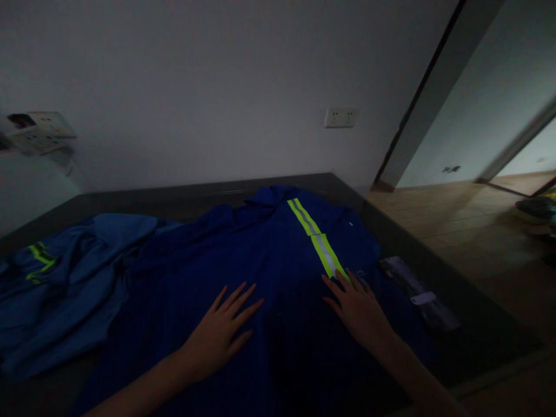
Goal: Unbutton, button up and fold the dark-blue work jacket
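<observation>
A dark blue work jacket (208, 255) with a collar lies spread on the dark table (486, 330). A yellow-green and silver reflective strip (319, 237) runs down its right part. My left hand (219, 330) rests over the middle of the jacket with its fingers spread. My right hand (356, 304) is at the lower end of the reflective strip, fingers stretched out and slightly apart, its fingertips covering part of it. Neither hand holds anything. The lower part of the jacket is very dark, so its folds hardly show.
Left of the jacket lies a crumpled, lighter blue garment (82, 284) with a reflective strip. A long dark packet (419, 292) with a pale band lies at the right. Behind the table is a wall with a double socket (341, 117). Wooden floor (434, 217) extends to the right.
</observation>
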Available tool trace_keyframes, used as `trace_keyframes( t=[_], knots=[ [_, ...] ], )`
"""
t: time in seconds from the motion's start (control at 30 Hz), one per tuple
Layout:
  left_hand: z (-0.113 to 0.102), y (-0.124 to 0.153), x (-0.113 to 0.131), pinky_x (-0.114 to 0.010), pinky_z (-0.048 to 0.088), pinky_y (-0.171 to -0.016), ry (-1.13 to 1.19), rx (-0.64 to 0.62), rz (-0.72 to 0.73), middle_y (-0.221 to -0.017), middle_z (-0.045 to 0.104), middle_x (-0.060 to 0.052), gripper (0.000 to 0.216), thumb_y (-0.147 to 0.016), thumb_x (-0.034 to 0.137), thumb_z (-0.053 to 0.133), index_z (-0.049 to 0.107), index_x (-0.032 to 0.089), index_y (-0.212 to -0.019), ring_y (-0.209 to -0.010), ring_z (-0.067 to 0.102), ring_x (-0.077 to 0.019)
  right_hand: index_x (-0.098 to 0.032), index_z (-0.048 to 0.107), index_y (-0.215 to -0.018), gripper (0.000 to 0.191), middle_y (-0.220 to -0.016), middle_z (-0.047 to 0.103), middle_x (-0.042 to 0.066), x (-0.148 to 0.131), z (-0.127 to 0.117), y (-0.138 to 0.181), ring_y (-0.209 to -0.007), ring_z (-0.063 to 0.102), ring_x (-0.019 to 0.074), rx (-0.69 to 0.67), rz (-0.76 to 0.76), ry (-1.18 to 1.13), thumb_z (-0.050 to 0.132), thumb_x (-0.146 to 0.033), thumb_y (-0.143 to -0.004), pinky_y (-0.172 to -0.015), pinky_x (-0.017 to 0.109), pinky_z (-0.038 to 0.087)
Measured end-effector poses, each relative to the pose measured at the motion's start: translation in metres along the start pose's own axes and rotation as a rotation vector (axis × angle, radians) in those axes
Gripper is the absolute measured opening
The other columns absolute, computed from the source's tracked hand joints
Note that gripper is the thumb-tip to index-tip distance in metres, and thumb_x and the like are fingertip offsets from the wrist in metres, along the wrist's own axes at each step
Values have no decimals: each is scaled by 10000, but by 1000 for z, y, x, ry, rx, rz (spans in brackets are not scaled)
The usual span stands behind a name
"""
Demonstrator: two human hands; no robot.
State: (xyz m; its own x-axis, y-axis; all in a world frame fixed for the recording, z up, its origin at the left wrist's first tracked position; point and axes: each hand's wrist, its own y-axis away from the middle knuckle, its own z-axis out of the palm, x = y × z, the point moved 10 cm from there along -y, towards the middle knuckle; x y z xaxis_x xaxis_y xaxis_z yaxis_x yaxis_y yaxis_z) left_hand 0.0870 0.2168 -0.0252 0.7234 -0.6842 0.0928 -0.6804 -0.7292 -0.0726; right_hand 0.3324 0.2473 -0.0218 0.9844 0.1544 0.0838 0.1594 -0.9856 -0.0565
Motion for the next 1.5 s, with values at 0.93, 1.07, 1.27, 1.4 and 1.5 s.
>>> trace_keyframes(
  t=[0.93,1.07,1.27,1.4,1.5],
  knots=[
    [-12,1,-25,-384,429,-1048,496,152,29,-1349,543,-18,449,-921,95,325,531,270,-1279,-1250,496,-165,-145,635,-995,225,-1013,662,94,35,-22,-131,-945,597,224,277,-11,-531,550,-280,-838,-836,315,433],
    [-20,4,-20,-344,482,-971,558,148,-29,-1224,638,-22,394,-935,120,318,582,256,-1195,-1129,592,-157,-159,621,-972,234,-990,679,64,41,-28,-122,-902,621,206,287,-6,-620,516,-321,-840,-807,302,443],
    [-41,3,-1,-350,465,-786,387,243,29,-934,671,-49,321,-857,80,343,605,206,-992,-868,607,-186,-150,636,-914,276,-898,684,62,41,-46,-98,-787,624,215,232,-42,-768,541,-380,-794,-738,312,452],
    [-71,-19,6,-382,421,-814,381,322,-27,-861,615,-53,237,-870,155,360,595,186,-863,-844,571,-199,-164,649,-899,284,-864,695,51,38,-51,-85,-759,634,218,213,-56,-819,563,-406,-776,-716,311,460],
    [-92,-57,16,-335,429,-820,536,377,-79,-901,613,-53,267,-920,205,353,595,182,-810,-878,573,-182,-176,659,-899,282,-900,708,60,38,-47,-84,-836,646,239,247,-14,-832,606,-413,-755,-765,322,458]
  ],
)
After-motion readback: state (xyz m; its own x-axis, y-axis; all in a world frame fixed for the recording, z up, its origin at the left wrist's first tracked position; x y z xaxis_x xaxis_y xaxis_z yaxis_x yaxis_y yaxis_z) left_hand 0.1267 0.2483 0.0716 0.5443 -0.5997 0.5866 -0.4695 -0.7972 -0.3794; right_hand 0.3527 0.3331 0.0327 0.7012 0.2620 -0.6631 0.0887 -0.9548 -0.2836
